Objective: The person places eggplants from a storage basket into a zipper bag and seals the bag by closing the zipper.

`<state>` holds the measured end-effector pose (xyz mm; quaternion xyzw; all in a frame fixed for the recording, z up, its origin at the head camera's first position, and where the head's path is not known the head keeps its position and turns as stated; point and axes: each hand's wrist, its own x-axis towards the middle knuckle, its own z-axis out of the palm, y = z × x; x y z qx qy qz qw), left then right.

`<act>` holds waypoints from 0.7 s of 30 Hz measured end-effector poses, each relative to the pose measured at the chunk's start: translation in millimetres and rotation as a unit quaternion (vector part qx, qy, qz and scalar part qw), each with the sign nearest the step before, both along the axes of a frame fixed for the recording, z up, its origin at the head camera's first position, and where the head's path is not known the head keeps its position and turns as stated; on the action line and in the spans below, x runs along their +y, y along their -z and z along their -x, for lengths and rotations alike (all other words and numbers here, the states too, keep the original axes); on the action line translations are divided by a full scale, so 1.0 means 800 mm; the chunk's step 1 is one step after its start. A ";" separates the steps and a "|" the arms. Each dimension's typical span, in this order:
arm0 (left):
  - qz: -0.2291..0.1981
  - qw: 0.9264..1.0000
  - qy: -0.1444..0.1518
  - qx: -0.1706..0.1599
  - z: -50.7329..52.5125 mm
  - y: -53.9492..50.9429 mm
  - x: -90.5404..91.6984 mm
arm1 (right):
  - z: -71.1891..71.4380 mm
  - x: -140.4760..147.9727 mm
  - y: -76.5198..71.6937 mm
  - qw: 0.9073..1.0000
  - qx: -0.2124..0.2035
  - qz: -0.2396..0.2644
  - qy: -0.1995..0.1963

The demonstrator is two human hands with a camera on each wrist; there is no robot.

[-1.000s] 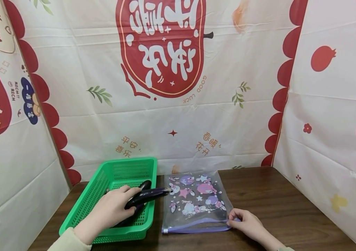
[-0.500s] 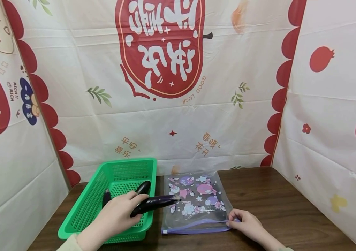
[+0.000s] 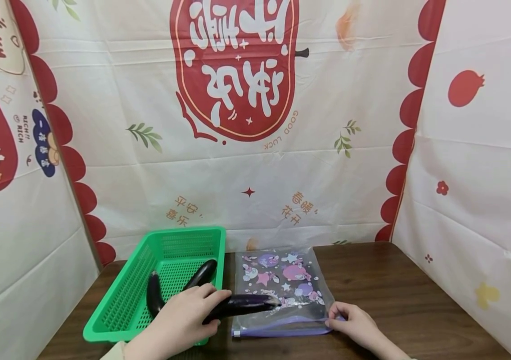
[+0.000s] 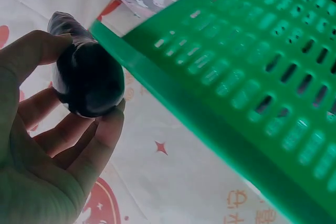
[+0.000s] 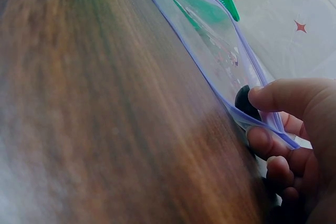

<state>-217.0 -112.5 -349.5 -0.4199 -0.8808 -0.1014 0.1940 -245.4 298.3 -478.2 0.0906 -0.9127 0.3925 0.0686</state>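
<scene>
Gripping an eggplant (image 3: 246,306), the left hand (image 3: 183,320) held it sideways beside the basket (image 3: 222,250), its pale tip over the bag (image 3: 264,277); whether it touched the plastic was hard to tell. Two more eggplants (image 3: 204,274) lay in the basket. Finger and thumb of the right hand (image 3: 352,324) pinched the bag's purple-edged mouth near its right corner. The back cloth (image 3: 237,170) read "GOOD LUCK", with orange "平安喜乐" and "春暖花开"; the left cloth (image 3: 43,225) showed "Lucky" and "RICH".
</scene>
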 end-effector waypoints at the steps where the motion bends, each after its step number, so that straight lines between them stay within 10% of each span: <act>1: 0.002 1.000 0.003 0.006 -0.001 0.000 0.002 | 0.000 0.000 0.000 1.000 0.001 0.000 0.000; 10: 0.016 0.998 0.054 0.033 -0.014 0.004 0.023 | 0.002 0.002 0.002 1.000 0.007 0.005 -0.009; 21: 0.043 0.994 0.101 -0.020 -0.019 0.023 0.053 | 0.004 0.005 0.003 1.000 0.004 0.010 -0.019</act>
